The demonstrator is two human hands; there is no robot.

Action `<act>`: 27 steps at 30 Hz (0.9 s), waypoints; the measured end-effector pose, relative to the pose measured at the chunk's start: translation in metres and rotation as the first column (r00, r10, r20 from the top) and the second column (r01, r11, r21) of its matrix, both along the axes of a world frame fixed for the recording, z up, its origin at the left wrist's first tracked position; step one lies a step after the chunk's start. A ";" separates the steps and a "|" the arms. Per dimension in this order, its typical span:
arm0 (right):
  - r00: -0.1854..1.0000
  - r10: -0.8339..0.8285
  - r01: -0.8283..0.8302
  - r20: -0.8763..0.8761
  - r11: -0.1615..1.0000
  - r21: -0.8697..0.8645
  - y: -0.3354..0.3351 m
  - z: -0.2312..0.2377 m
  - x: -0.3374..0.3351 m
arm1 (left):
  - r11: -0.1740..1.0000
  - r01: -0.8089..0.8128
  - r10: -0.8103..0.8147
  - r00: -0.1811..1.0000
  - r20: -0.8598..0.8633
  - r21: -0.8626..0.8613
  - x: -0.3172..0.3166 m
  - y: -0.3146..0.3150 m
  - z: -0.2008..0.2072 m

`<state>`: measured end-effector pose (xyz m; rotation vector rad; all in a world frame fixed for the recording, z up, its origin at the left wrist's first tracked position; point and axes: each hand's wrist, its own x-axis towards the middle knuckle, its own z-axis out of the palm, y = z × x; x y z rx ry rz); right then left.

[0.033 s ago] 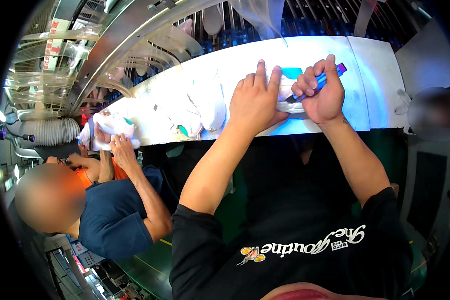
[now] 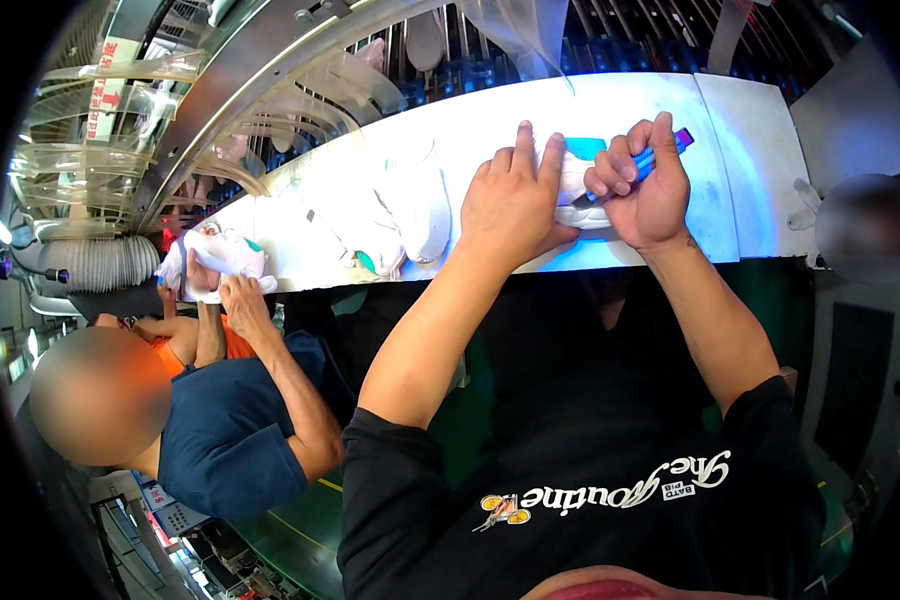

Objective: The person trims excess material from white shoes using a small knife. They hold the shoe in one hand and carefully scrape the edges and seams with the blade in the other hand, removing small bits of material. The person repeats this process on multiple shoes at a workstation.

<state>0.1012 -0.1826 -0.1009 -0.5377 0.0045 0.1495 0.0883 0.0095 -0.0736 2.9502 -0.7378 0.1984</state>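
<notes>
A white shoe (image 2: pixel 582 216) with a teal patch (image 2: pixel 584 148) lies on the white worktop, partly hidden under my hands. My left hand (image 2: pixel 510 208) rests against its left part, with fingers stretched out and thumb along the near side. In my right hand (image 2: pixel 650 195) is a slim blue pen-shaped tool (image 2: pixel 642 166), gripped in curled fingers. Its purple end points up and right, and its lower end reaches down to the shoe. I cannot make out the tool's exact kind. To the left lies another white shoe (image 2: pixel 425 215), with a green patch near its close end.
A long white worktop (image 2: pixel 660 110) runs across in front of me. At the left, a co-worker in a dark blue shirt (image 2: pixel 235 430) handles a white shoe (image 2: pixel 220 262). Behind the worktop are dark rollers (image 2: pixel 630 45) and clear plastic strips (image 2: pixel 515 35). A grey machine panel (image 2: pixel 855 120) stands at the right.
The blue tool's dark lower end shows less between my fingers and the shoe. The co-worker's shoe and hand have shifted slightly. My left hand stays almost in place.
</notes>
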 end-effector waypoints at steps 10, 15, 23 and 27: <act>0.990 0.074 -0.090 0.118 0.986 0.137 -0.012 -0.014 0.003 | 0.990 0.101 -0.094 0.993 0.076 -0.096 -0.008 0.008 -0.007; 0.989 0.038 -0.050 0.146 0.995 0.080 -0.008 -0.010 -0.005 | 0.982 0.096 -0.060 0.977 0.207 -0.165 -0.019 0.006 -0.013; 0.997 0.066 -0.073 0.030 0.935 0.348 -0.066 0.006 -0.017 | 0.976 0.118 -0.056 0.948 0.312 -0.183 -0.025 0.003 -0.025; 0.970 0.098 0.150 0.221 0.472 -0.869 -0.078 0.010 -0.020 | 0.976 0.104 -0.037 0.945 0.325 -0.193 -0.026 0.001 -0.024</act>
